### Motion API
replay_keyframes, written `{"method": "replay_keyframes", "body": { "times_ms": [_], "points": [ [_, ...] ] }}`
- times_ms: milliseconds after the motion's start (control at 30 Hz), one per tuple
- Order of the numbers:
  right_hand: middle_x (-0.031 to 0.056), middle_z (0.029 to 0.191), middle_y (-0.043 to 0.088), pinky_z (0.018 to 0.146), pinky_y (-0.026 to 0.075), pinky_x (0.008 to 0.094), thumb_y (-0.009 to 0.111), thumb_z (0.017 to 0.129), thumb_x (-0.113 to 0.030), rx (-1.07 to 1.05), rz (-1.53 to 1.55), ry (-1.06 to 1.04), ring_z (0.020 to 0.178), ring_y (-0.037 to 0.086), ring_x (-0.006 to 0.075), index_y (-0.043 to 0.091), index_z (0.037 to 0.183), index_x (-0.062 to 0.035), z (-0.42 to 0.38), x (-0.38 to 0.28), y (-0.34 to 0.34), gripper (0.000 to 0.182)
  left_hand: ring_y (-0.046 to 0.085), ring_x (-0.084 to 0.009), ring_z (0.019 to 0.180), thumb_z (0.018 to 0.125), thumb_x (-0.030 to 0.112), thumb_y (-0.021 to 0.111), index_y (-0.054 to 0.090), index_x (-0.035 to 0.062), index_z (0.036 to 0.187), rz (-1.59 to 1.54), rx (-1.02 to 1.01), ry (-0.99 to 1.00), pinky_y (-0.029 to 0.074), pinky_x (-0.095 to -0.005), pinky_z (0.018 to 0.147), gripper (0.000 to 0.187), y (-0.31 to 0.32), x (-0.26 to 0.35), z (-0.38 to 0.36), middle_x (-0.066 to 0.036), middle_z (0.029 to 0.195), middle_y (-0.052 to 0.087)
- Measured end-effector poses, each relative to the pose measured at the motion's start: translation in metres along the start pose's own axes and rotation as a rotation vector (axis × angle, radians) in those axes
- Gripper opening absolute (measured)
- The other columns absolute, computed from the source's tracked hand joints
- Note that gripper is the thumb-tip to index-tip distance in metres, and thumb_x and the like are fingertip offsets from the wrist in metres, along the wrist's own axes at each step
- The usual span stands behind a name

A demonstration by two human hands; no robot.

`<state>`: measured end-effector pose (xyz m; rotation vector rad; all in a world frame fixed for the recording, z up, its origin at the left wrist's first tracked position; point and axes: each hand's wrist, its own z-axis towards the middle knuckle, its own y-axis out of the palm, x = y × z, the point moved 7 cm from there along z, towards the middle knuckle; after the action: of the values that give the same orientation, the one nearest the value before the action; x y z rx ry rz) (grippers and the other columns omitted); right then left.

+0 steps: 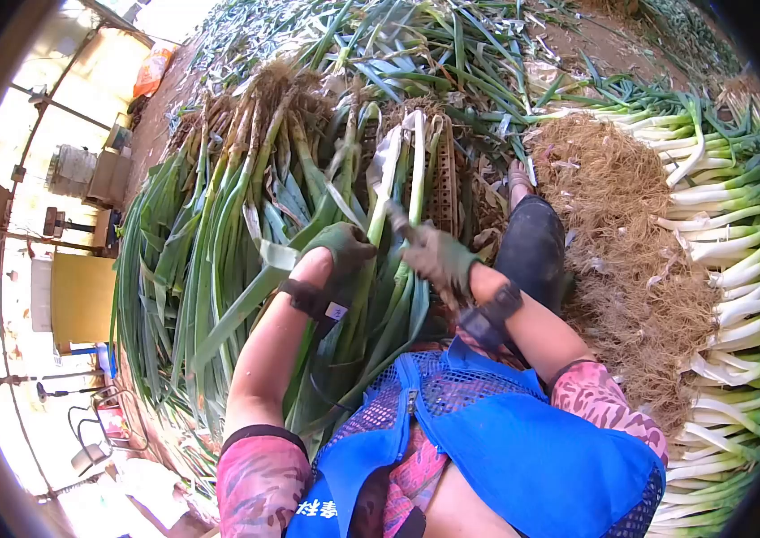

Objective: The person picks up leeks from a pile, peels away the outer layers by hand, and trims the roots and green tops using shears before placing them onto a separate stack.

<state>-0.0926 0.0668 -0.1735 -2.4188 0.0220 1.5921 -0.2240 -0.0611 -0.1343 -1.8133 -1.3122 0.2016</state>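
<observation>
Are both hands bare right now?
No: the left hand and right hand both wear dark green work gloves while gripping a long green-and-white leek stalk.

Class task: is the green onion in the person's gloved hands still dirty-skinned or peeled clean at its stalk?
Partly peeled: the green onion shows a clean white stalk above the right hand, while a loose skin strip hangs near the left hand.

I see a big pile of long leeks on the left. A heap of cut roots lies on the right. Past it, at the far right edge, trimmed leeks lie in a row. My knee sits between the pile and the roots. More leaves lie far behind.
</observation>
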Motion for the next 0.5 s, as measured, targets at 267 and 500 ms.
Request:
{"method": "replay_keyframes", "body": {
  "times_ms": [267,500],
  "points": [
    [0.0084,0.075,0.06,0.064,0.046,0.0323,0.063,0.081,-0.031,-0.101,0.122,0.033,0.067,0.057,0.0174,0.058,0.097,-0.0008,0.018,0.012,0.011,0.034,0.063,-0.0364,0.109,0.082,0.045,0.065,0.057,0.0183,0.128,0.318,0.582,-0.129,0.049,-0.0433,0.094,0.054,-0.086,-0.011,0.015,-0.019,0.117,0.066],
    [0.0034,0.073,0.056,0.058,0.042,0.0307,0.064,0.081,-0.028,-0.047,0.33,0.024,0.063,0.051,0.0142,0.059,0.094,-0.0001,0.025,0.01,0.002,0.031,0.063,-0.0367,0.111,0.076,0.036,0.071,0.057,0.007,0.128,0.335,0.479,-0.289,0.051,-0.0427,0.093,0.061,-0.054,-0.047,0.102,-0.022,0.119,0.064]
  ]
}}
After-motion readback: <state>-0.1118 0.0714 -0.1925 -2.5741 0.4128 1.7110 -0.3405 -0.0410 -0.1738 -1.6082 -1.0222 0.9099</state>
